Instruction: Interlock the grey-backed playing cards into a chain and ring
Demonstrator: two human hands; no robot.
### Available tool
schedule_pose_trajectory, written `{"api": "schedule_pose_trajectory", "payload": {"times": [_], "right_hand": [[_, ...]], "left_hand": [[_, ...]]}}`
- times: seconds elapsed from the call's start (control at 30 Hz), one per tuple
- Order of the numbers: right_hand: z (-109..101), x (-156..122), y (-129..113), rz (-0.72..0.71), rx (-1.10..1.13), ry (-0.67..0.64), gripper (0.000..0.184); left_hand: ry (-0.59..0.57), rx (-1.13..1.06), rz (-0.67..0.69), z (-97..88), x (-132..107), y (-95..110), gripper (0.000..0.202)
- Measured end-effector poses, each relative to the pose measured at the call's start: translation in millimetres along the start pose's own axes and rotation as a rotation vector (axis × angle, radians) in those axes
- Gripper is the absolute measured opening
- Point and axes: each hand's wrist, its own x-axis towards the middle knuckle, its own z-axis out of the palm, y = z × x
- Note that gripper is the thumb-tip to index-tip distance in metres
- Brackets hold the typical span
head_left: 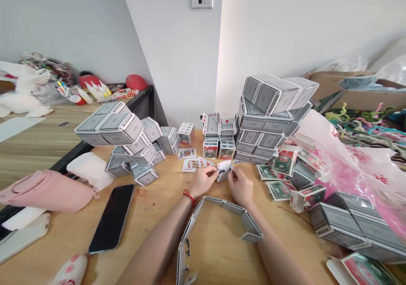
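Both my hands meet over the middle of the wooden table (pixel 152 217). My left hand (pixel 203 180), with a red string at its wrist, pinches the left side of a playing card (pixel 224 169) that shows a black ace. My right hand (pixel 241 187) is closed on the card's right side. Between my forearms stands a curved chain of linked folded cards (pixel 222 217). Loose face-up cards (pixel 193 163) lie just beyond my left hand.
Stacks of folded card blocks rise at the left (pixel 117 128) and right (pixel 269 107), with small card cubes (pixel 218 139) between them. A black phone (pixel 112 217) lies at the left, card packs (pixel 282 166) and a pink plastic bag (pixel 342 162) at the right.
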Motion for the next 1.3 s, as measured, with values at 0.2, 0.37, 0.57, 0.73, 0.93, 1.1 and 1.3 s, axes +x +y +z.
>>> {"api": "schedule_pose_trajectory", "payload": {"times": [0.2,0.37,0.57,0.73,0.93,1.1,1.3], "right_hand": [[-4,8,-1,0.210,0.525,-0.163,0.035],[-6,17,2,0.471,1.061,-0.388,0.036],[-11,21,7,0.599,1.318,-0.567,0.027],[-11,20,9,0.594,1.269,-0.631,0.032],[-10,18,2,0.558,1.198,-0.536,0.031],[-9,16,0,0.500,1.160,-0.510,0.024],[-7,15,3,0.441,1.009,-0.458,0.024]], "left_hand": [[0.055,-0.153,-0.086,-0.3,4,-11,0.021],[0.060,-0.296,-0.168,-1.8,9,-17,0.020],[0.047,-0.355,-0.210,-5.7,10,-12,0.019],[0.002,-0.334,-0.170,-8.1,9,-12,0.020],[0.010,-0.351,-0.171,-7.2,10,-12,0.021],[-0.021,-0.363,-0.161,-7.4,10,-13,0.020],[-0.060,-0.250,-0.090,-8.7,9,-13,0.019]]}}
